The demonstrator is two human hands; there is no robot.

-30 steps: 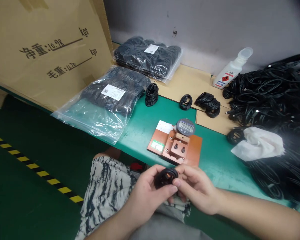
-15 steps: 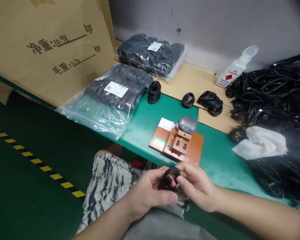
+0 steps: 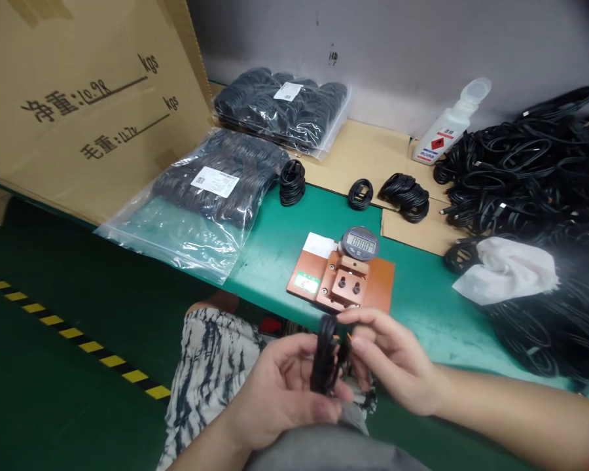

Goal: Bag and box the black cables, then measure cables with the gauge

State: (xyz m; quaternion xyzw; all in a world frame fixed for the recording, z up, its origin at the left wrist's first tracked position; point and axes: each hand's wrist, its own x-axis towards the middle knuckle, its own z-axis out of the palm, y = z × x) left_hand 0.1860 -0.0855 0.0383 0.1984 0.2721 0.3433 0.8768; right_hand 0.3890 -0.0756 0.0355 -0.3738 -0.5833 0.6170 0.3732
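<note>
A small black coiled cable (image 3: 325, 353) stands edge-on over my lap, held between both hands. My left hand (image 3: 279, 386) grips its lower part with thumb and fingers closed. My right hand (image 3: 390, 363) pinches its top and right side. Just beyond the hands, on the green table (image 3: 275, 242), sits a copper-coloured fixture plate (image 3: 341, 282) with a round digital gauge (image 3: 359, 243) at its far edge.
Two clear bags of black coils (image 3: 216, 190) (image 3: 282, 108) lie left of the fixture, by a large cardboard box (image 3: 78, 98). Small coil bundles (image 3: 292, 182) (image 3: 360, 193) (image 3: 405, 195) lie behind it. A heap of loose black cables (image 3: 535, 196), a white cloth (image 3: 508, 269) and a white bottle (image 3: 449, 124) are at right.
The coil has been turned from lying flat, face up, to standing on edge between my hands. My left hand slid lower on it. The view shifted slightly.
</note>
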